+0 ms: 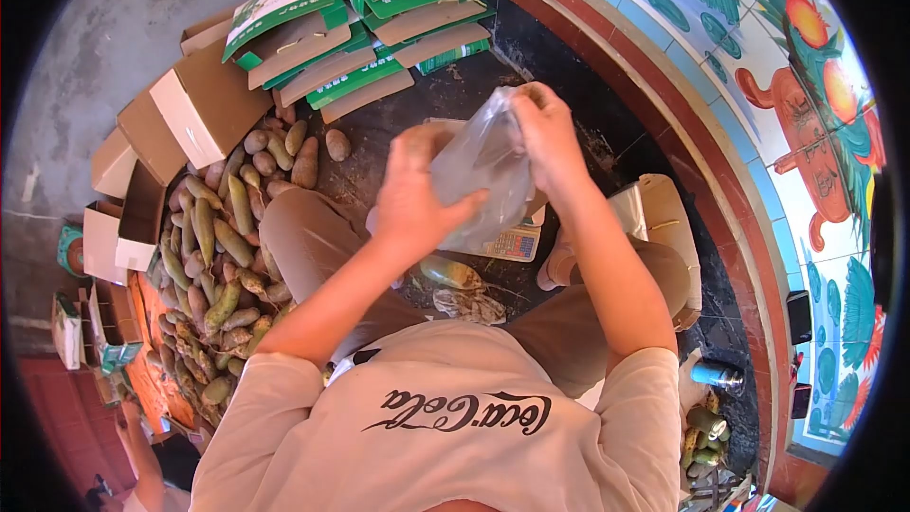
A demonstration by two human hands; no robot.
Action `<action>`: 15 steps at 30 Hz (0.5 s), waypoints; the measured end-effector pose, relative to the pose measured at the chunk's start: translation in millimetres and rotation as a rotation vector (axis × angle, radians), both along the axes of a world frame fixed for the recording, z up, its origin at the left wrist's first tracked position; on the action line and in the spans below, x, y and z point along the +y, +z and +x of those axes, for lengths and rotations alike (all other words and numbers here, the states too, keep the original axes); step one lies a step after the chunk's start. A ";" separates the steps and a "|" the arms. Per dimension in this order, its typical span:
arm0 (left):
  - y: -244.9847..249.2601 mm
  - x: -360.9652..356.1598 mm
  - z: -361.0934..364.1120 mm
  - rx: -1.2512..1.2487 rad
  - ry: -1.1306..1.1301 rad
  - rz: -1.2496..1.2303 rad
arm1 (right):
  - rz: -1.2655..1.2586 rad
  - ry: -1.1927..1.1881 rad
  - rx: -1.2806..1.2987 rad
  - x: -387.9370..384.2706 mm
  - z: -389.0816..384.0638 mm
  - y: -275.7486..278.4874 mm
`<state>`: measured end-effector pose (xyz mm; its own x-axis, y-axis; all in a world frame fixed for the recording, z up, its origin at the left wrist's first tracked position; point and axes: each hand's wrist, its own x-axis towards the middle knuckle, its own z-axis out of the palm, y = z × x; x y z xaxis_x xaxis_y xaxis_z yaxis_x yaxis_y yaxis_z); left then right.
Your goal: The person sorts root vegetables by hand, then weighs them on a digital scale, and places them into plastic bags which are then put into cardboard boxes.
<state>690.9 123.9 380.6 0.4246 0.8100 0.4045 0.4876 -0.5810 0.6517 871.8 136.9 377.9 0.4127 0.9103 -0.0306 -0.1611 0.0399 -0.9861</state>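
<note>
A translucent plastic bag point(479, 171) hangs between my hands above my lap. My right hand point(547, 128) pinches its top edge, fingers closed. My left hand point(412, 190) is against the bag's left side, thumb stretched across the front and fingers apart from it; some fingertips are hidden or blurred. Beneath the bag, partly covered by it, is a scale with a keypad point(515, 245). A green radish point(450, 273) lies on the floor between my legs, beside a crumpled brownish wrapper point(469, 306).
A large heap of radishes point(223, 237) lies to my left. Open cardboard boxes point(204, 95) and stacked green cartons point(379, 28) stand beyond it. At my right are another carton point(664, 218), a blue can point(716, 375) and a tiled wall point(758, 142). Another person's arm point(142, 450) shows lower left.
</note>
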 end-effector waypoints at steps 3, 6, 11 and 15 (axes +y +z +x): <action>-28.1 22.7 18.4 0.186 0.140 -0.121 | 0.046 0.088 -0.063 -6.8 -2.6 10.3; -48.9 57.5 -11.8 0.049 0.180 0.017 | -0.017 0.074 -0.634 -31.6 20.9 27.0; -21.1 77.9 -43.5 -0.066 0.210 0.092 | 0.036 0.126 -1.322 -58.6 44.9 -6.7; 2.3 86.5 -57.0 -0.138 0.332 0.148 | -0.128 -0.023 -1.496 -68.2 72.5 -40.4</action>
